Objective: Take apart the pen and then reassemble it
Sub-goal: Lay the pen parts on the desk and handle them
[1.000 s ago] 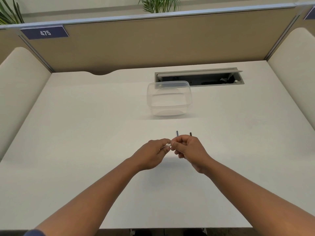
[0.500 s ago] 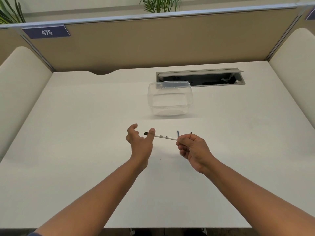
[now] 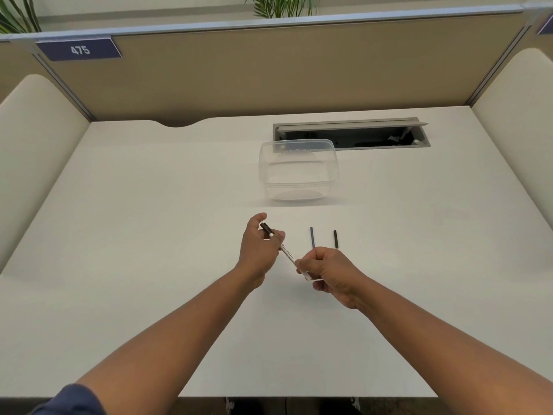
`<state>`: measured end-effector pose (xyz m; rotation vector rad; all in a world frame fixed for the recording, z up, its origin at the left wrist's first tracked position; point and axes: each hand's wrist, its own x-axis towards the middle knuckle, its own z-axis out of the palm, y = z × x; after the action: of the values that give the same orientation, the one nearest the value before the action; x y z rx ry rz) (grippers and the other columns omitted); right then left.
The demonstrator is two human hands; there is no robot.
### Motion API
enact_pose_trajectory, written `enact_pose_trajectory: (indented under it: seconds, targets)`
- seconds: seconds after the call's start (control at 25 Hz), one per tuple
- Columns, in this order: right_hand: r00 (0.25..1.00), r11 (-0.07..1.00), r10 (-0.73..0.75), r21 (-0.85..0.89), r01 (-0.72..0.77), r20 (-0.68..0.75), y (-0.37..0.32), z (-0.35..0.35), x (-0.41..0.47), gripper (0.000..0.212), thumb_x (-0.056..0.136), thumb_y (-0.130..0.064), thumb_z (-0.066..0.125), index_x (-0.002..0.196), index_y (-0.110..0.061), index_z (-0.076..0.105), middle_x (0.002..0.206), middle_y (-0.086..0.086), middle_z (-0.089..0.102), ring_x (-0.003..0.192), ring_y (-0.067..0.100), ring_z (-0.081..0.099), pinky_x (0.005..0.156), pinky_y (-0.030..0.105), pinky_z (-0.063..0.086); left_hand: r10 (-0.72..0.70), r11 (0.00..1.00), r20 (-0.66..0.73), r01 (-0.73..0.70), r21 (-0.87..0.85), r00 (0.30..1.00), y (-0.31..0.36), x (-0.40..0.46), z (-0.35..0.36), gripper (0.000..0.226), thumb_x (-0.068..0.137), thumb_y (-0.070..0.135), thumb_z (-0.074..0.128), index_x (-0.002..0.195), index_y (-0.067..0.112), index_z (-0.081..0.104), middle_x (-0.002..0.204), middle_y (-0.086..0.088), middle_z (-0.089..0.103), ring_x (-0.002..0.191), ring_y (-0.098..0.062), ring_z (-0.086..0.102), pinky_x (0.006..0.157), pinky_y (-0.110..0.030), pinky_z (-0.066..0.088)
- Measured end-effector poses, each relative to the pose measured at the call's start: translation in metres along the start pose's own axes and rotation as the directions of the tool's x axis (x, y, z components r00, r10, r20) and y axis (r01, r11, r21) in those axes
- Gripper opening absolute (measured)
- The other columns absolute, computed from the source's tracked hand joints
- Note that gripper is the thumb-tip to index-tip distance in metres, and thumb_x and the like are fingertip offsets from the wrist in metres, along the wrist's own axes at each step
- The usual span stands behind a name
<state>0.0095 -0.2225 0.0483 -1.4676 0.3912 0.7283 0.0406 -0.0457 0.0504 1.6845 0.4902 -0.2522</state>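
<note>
A slim white pen barrel [image 3: 288, 254] with a black end runs diagonally between my two hands above the desk. My left hand [image 3: 259, 250] pinches its black upper end between thumb and fingers. My right hand [image 3: 327, 272] grips the lower white end. Two loose pen parts lie on the white desk [image 3: 149, 235] just beyond my right hand: a thin blue-grey refill [image 3: 312, 236] and, to its right, a short black piece [image 3: 335, 239].
A clear plastic container [image 3: 299, 172] stands beyond the hands at mid-desk. Behind it is an open cable slot [image 3: 353, 136] in the desk. Beige partition panels close the back and both sides.
My hands started pressed together, then drew apart with the barrel exposed. The barrel has swung from nearly level to a steep diagonal, and my left hand now pinches its black end.
</note>
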Motion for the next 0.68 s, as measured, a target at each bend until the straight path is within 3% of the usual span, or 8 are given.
enact_pose_trajectory:
  seconds: [0.08,0.2,0.28,0.44,0.68]
  targets:
    - [0.999,1.0,0.004,-0.004,-0.004,0.041,-0.001,-0.001,0.003,0.016,0.08,-0.017,0.08,0.092,-0.015,0.07,0.083,0.002,0.073,0.061,0.01,0.054,0.061,0.026,0.044,0.031,0.999,0.042,-0.032,0.037,0.999,-0.003,0.001,0.003,0.06,0.093,0.025,0.07,0.145,0.028,0.039,0.11,-0.005,0.067,0.089,-0.014,0.067,0.092,-0.04,0.056]
    - [0.997,1.0,0.014,-0.018,-0.012,0.081,-0.001,-0.004,0.007,0.024,0.084,-0.012,0.076,0.108,-0.011,0.072,0.088,0.005,0.075,0.061,0.01,0.055,0.061,0.026,0.043,0.097,0.989,0.099,-0.107,0.099,0.99,-0.013,0.005,0.001,0.062,0.094,0.046,0.064,0.147,0.034,0.036,0.11,0.002,0.064,0.098,-0.015,0.066,0.087,-0.034,0.052]
    - [1.0,1.0,0.005,0.009,-0.005,0.031,-0.001,-0.006,0.01,0.023,0.086,-0.008,0.073,0.109,-0.01,0.071,0.091,0.007,0.076,0.062,0.011,0.055,0.059,0.025,0.044,0.166,0.949,0.11,-0.189,0.252,0.98,-0.027,0.009,-0.005,0.06,0.094,0.057,0.056,0.147,0.034,0.038,0.107,0.009,0.061,0.095,-0.015,0.062,0.084,-0.032,0.049]
    - [0.997,0.995,-0.016,0.099,0.024,-0.08,-0.004,-0.015,0.016,0.019,0.087,-0.006,0.073,0.104,-0.011,0.067,0.087,0.005,0.077,0.06,0.011,0.061,0.056,0.026,0.045,0.198,0.755,0.182,-0.268,0.598,0.963,-0.058,0.018,-0.019,0.073,0.085,0.058,0.069,0.146,0.03,0.042,0.109,0.007,0.055,0.101,-0.019,0.056,0.09,-0.038,0.051]
    - [0.983,0.991,-0.076,0.096,0.093,-0.164,-0.011,-0.017,0.029,0.014,0.086,-0.007,0.074,0.094,-0.013,0.065,0.079,0.002,0.07,0.062,0.014,0.065,0.059,0.028,0.049,0.145,0.649,0.238,-0.274,0.71,0.96,-0.071,0.03,-0.026,0.082,0.069,0.053,0.081,0.14,0.032,0.046,0.103,0.013,0.047,0.103,-0.014,0.051,0.086,-0.033,0.047]
